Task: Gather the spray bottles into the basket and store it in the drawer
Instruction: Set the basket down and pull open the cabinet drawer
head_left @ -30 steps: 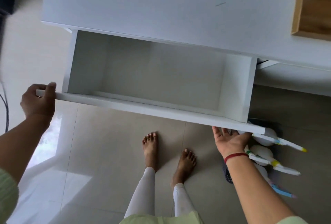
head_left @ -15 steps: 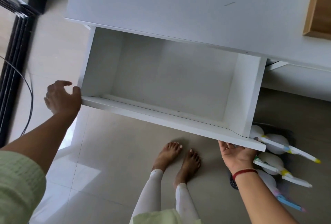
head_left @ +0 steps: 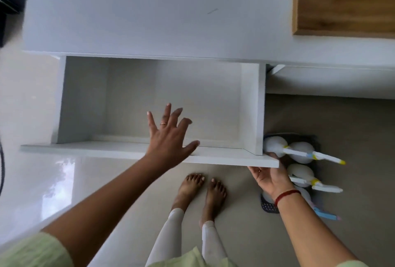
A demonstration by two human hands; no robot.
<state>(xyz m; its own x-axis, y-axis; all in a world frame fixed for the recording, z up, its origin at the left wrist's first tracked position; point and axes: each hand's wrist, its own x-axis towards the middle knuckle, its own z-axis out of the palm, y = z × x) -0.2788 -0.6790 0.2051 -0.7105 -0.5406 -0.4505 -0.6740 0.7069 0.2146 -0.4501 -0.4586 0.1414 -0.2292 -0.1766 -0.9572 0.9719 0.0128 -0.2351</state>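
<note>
Open white drawer (head_left: 119,151); left hand (head_left: 168,136) spread above its front, right hand (head_left: 270,176) under its right corner, beside basketed spray bottles (head_left: 299,153).

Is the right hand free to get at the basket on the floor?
Probably yes: the right hand is open, just below the drawer front's corner, with the basket directly beneath and nothing between them.

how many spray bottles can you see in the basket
4, perhaps more hidden. Two sit side by side at the far end, one by the drawer corner, one right of it. A third is mid-basket. A fourth, blue-triggered, is mostly behind the right wrist.
</note>
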